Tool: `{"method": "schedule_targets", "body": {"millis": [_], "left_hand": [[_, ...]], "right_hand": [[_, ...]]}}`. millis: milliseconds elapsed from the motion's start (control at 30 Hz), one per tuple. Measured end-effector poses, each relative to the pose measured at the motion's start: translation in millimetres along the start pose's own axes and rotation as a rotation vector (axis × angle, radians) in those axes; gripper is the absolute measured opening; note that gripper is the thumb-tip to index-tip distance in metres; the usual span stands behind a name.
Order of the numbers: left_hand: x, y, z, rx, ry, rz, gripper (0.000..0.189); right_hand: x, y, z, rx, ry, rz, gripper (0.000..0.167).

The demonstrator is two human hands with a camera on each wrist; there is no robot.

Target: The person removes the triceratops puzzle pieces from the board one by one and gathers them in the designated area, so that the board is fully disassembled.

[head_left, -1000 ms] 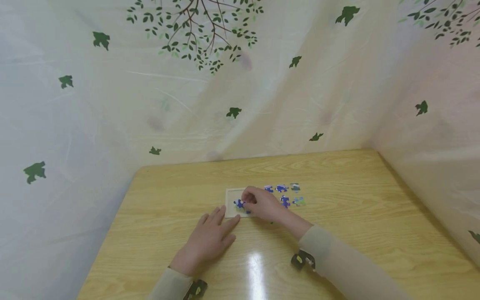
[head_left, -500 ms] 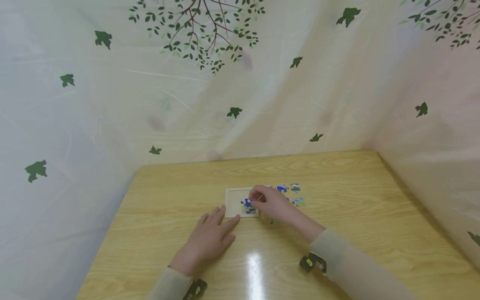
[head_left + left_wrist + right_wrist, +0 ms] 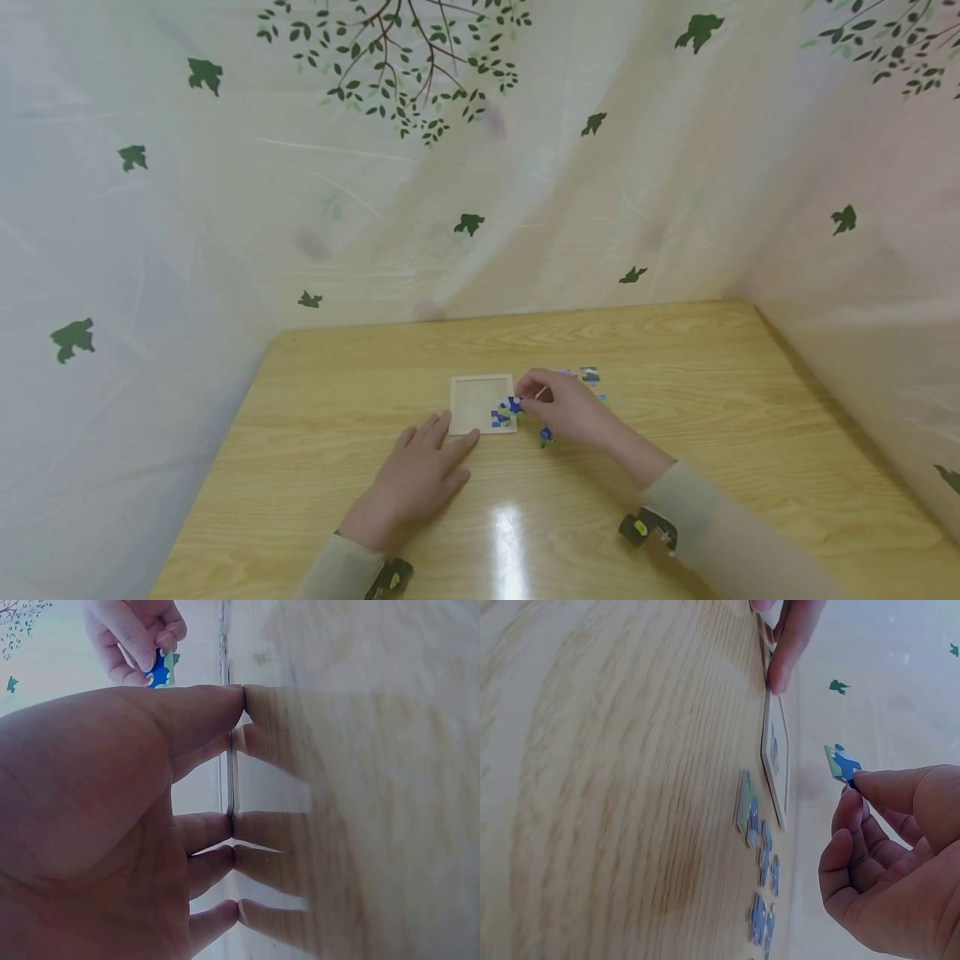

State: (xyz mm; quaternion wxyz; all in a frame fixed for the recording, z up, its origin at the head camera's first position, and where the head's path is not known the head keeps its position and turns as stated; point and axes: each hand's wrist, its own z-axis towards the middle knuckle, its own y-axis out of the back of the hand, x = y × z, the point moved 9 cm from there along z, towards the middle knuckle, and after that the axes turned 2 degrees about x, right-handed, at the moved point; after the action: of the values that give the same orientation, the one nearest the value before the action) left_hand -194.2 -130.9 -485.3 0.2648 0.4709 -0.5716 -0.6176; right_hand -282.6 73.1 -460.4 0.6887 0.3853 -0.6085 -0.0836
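Observation:
A blue and green jigsaw puzzle piece (image 3: 844,764) is pinched between the thumb and fingers of my right hand (image 3: 564,404), raised above the table near the right side of a shallow pale puzzle frame (image 3: 452,392). In the frame's lower right corner lies another puzzle piece (image 3: 499,418). My left hand (image 3: 418,477) rests spread out, its fingertips at the frame's left and front edges. In the left wrist view those fingers (image 3: 206,832) are straight and touch down on the surface.
Several loose puzzle pieces (image 3: 763,855) lie on the table to the right of the frame, partly hidden by my right hand in the head view. One piece (image 3: 547,436) lies near the frame's front right corner. A leaf-patterned curtain (image 3: 375,233) encloses the wooden table (image 3: 337,375).
My right hand has moved to the right with the puzzle piece, from over the frame to its right edge, uncovering the piece in the corner. My left hand has stayed put.

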Motion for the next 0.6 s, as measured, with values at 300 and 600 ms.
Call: {"method": "schedule_targets", "body": {"millis": [300, 600], "left_hand": [[1.3, -1.1, 1.2, 0.01, -0.002, 0.001, 0.054], [3.1, -3.3, 2.2, 0.031, 0.007, -0.01, 0.055]], "right_hand": [[-10.4, 14.7, -10.7, -0.008, -0.011, -0.004, 0.007], [-22.0, 25.0, -20.9, -0.016, -0.023, -0.016, 0.007]]}}
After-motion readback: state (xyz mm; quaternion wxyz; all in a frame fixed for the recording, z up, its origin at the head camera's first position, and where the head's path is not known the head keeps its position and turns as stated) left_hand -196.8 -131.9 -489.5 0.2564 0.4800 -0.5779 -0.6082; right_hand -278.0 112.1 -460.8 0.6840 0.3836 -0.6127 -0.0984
